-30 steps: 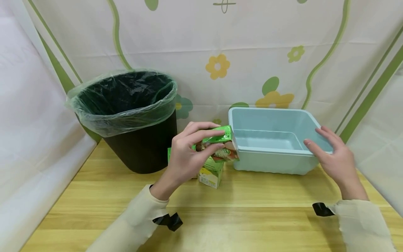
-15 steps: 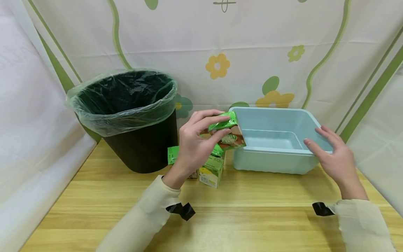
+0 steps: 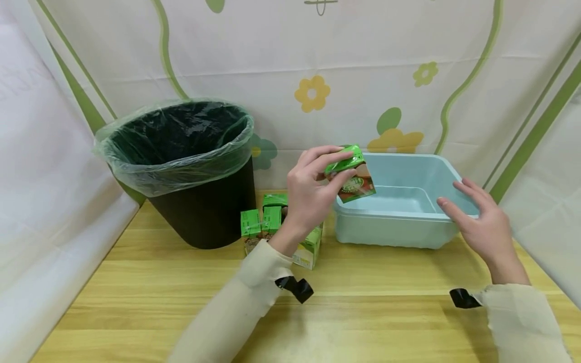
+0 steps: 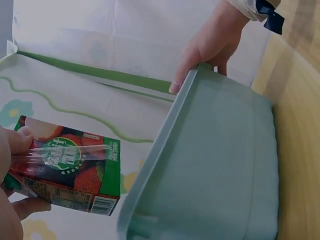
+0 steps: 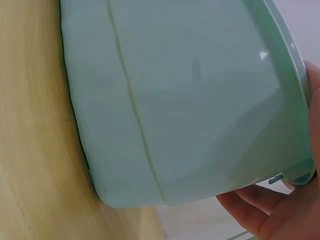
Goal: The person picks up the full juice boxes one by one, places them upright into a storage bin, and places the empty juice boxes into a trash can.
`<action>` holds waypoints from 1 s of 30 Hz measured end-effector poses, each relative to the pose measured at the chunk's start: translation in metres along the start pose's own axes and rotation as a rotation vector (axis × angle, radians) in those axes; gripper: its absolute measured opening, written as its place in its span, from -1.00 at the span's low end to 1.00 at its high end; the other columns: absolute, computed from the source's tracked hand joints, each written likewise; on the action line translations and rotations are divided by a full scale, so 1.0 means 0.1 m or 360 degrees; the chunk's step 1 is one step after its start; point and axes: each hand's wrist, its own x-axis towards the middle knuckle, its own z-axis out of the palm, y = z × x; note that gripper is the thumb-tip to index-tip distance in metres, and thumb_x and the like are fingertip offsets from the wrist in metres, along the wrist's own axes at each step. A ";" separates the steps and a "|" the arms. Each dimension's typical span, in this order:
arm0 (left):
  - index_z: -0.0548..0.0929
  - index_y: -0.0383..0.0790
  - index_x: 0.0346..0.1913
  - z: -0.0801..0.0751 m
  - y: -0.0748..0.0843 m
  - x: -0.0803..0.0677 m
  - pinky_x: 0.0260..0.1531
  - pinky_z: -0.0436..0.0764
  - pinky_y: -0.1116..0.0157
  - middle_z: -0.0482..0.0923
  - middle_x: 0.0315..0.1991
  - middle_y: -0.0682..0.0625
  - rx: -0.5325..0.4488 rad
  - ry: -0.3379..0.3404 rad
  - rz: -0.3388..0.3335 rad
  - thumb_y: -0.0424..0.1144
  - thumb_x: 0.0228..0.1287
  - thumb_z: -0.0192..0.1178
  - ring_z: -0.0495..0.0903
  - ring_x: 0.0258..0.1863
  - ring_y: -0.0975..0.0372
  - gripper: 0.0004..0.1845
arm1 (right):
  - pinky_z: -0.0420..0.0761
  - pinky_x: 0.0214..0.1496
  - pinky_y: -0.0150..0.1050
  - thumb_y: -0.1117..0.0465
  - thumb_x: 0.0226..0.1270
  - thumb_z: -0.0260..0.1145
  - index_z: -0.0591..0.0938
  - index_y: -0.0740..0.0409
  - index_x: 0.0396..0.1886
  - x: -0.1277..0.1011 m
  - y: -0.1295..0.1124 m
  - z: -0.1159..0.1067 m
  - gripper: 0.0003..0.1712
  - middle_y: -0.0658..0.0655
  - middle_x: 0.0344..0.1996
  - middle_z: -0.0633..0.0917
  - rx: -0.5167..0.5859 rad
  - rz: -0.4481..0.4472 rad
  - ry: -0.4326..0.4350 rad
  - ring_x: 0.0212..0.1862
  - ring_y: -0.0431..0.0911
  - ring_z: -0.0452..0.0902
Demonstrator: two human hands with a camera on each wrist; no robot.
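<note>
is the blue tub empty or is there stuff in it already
Empty, as far as shows: the head view shows a bare floor in the tub. The carton is above its left rim, gripped by the left hand.

The person wears a long-sleeved top of pale cream, slightly loose fabric; both sleeves end at the wrists and wrinkle softly along the forearms. The left sleeve carries a black strap at its cuff, its free end sticking out like a small tab. The right sleeve has a matching black strap at the cuff. Both the left hand and the right hand are bare, without rings or gloves.
</note>
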 end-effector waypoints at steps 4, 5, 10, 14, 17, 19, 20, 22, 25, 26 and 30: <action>0.86 -0.21 0.04 0.16 -0.04 -0.01 -0.37 0.62 0.41 0.77 0.07 -0.08 0.0031 0.0019 -0.0083 -0.26 0.29 0.53 0.62 -0.03 0.13 -0.72 | -0.13 0.63 0.55 -0.24 0.55 0.26 0.23 -0.06 0.72 0.01 -0.01 0.01 -0.11 -0.11 0.76 -0.01 -0.0005 -0.0010 0.0001 0.76 0.26 -0.24; 0.86 -0.21 0.03 0.21 -0.04 -0.01 -0.33 0.63 0.41 0.77 0.06 -0.08 0.0043 0.0019 -0.0102 -0.25 0.29 0.53 0.64 -0.01 0.13 -0.72 | -0.13 0.63 0.55 -0.24 0.55 0.26 0.23 -0.05 0.72 0.01 -0.01 0.01 -0.11 -0.11 0.76 -0.01 -0.0007 -0.0011 0.0002 0.76 0.26 -0.24; 0.87 -0.15 0.04 0.40 -0.07 -0.05 0.00 0.64 0.36 0.79 0.06 -0.03 0.0114 -0.0041 -0.0237 -0.20 0.30 0.52 0.67 0.12 0.14 -0.73 | -0.13 0.63 0.54 -0.24 0.55 0.26 0.23 -0.04 0.71 0.01 0.01 0.01 -0.11 -0.11 0.76 -0.01 -0.0015 -0.0009 0.0010 0.76 0.26 -0.23; 0.87 -0.09 0.03 0.54 -0.08 -0.07 0.14 0.62 0.38 0.79 0.06 0.01 0.0112 -0.0083 -0.0406 -0.17 0.31 0.53 0.68 0.17 0.19 -0.74 | -0.13 0.64 0.54 -0.23 0.55 0.26 0.23 -0.05 0.72 0.00 0.02 0.00 -0.11 -0.11 0.76 -0.01 -0.0009 -0.0010 0.0012 0.76 0.26 -0.24; 0.88 -0.07 0.00 0.63 -0.09 -0.09 0.08 0.63 0.43 0.80 0.05 0.02 0.0072 -0.0084 -0.0554 -0.18 0.29 0.54 0.70 0.14 0.21 -0.75 | -0.14 0.64 0.53 -0.22 0.56 0.26 0.24 -0.05 0.71 0.00 0.02 0.00 -0.12 -0.13 0.76 -0.01 -0.0003 -0.0013 0.0012 0.77 0.25 -0.24; 0.89 -0.06 -0.01 0.68 -0.10 -0.10 -0.03 0.62 0.47 0.80 0.06 0.02 0.0050 -0.0086 -0.0652 -0.18 0.27 0.55 0.71 0.11 0.20 -0.76 | -0.13 0.65 0.52 -0.23 0.55 0.26 0.24 -0.05 0.71 0.00 0.03 0.00 -0.12 -0.15 0.76 0.00 -0.0004 -0.0014 0.0016 0.77 0.24 -0.24; 0.89 -0.05 -0.02 0.70 -0.10 -0.10 -0.08 0.62 0.49 0.80 0.05 0.02 0.0040 -0.0090 -0.0697 -0.18 0.27 0.56 0.71 0.09 0.19 -0.76 | -0.14 0.65 0.52 -0.22 0.55 0.26 0.25 -0.05 0.71 0.00 0.03 0.00 -0.12 -0.15 0.76 0.00 0.0000 -0.0016 0.0018 0.77 0.24 -0.23; 0.90 -0.04 -0.04 0.73 -0.11 -0.11 -0.20 0.63 0.53 0.80 0.05 0.02 0.0035 -0.0108 -0.0773 -0.18 0.25 0.57 0.73 0.04 0.20 -0.77 | -0.14 0.65 0.51 -0.22 0.55 0.26 0.25 -0.04 0.71 0.00 0.03 0.00 -0.13 -0.17 0.76 0.00 0.0003 -0.0018 0.0021 0.77 0.23 -0.23; 0.91 0.01 -0.07 0.74 -0.11 -0.10 -0.28 0.60 0.56 0.82 0.01 0.08 0.0083 -0.0168 -0.0845 -0.16 0.22 0.58 0.71 -0.05 0.30 -0.78 | -0.14 0.66 0.51 -0.22 0.55 0.26 0.26 -0.04 0.70 0.00 0.03 0.01 -0.13 -0.23 0.74 0.01 0.0005 -0.0020 0.0025 0.77 0.23 -0.23; 0.91 0.03 -0.08 0.74 -0.12 -0.10 -0.32 0.59 0.56 0.83 -0.01 0.10 0.0108 -0.0194 -0.0859 -0.15 0.20 0.59 0.71 -0.12 0.35 -0.78 | -0.14 0.66 0.50 -0.22 0.55 0.26 0.26 -0.05 0.70 0.00 0.03 0.01 -0.13 -0.26 0.74 0.01 0.0007 -0.0019 0.0026 0.77 0.22 -0.23; 0.92 0.11 -0.14 0.73 -0.14 -0.09 -0.54 0.42 0.49 0.86 -0.19 0.16 0.0268 -0.0335 -0.0891 -0.09 0.17 0.61 0.52 -0.56 0.39 -0.81 | -0.15 0.67 0.49 -0.22 0.55 0.26 0.26 -0.06 0.71 0.00 0.03 0.01 -0.14 -0.32 0.72 0.02 0.0008 -0.0016 0.0022 0.77 0.20 -0.23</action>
